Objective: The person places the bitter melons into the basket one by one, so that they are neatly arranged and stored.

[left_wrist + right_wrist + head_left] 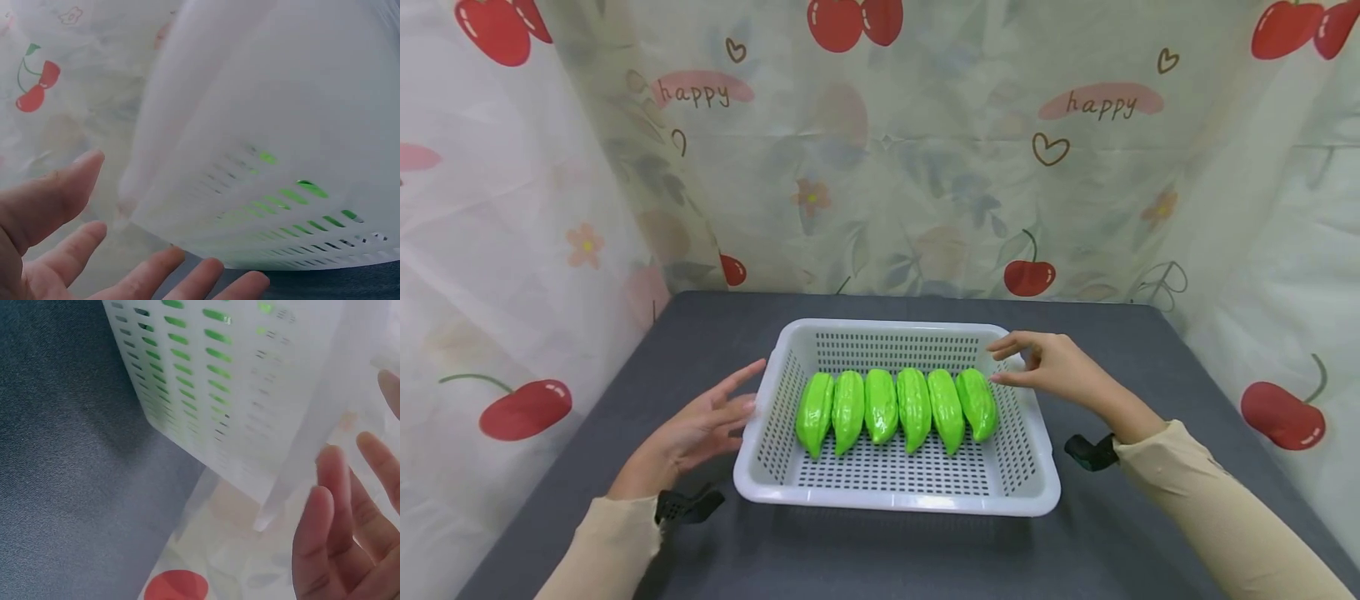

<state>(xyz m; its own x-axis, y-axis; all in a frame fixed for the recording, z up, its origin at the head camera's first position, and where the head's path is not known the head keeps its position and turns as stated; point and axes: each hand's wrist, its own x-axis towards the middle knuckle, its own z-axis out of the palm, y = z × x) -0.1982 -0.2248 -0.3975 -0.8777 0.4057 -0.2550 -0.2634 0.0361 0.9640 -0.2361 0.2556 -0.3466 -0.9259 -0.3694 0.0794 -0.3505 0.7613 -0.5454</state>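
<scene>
A white perforated plastic basket (895,501) sits on the dark table with several glossy, ridged green fruits (913,408) lying side by side inside. The fruits taper at one end. My left hand (703,429) is at the basket's left side, fingers spread and fingertips right at the rim. In the left wrist view its fingers (147,275) extend beside the basket's outer wall (269,112). Over the right rim is my right hand (1052,364), its fingers gently bent and apart from the thumb, with nothing between them. The right wrist view shows its fingertips (331,462) beside the basket's rim (306,437).
Dark grey cloth covers the table (715,333). A printed curtain (895,183) with cherries and hearts hangs behind and along both sides. Each wrist wears a black strap (688,504), below a beige sleeve (602,542).
</scene>
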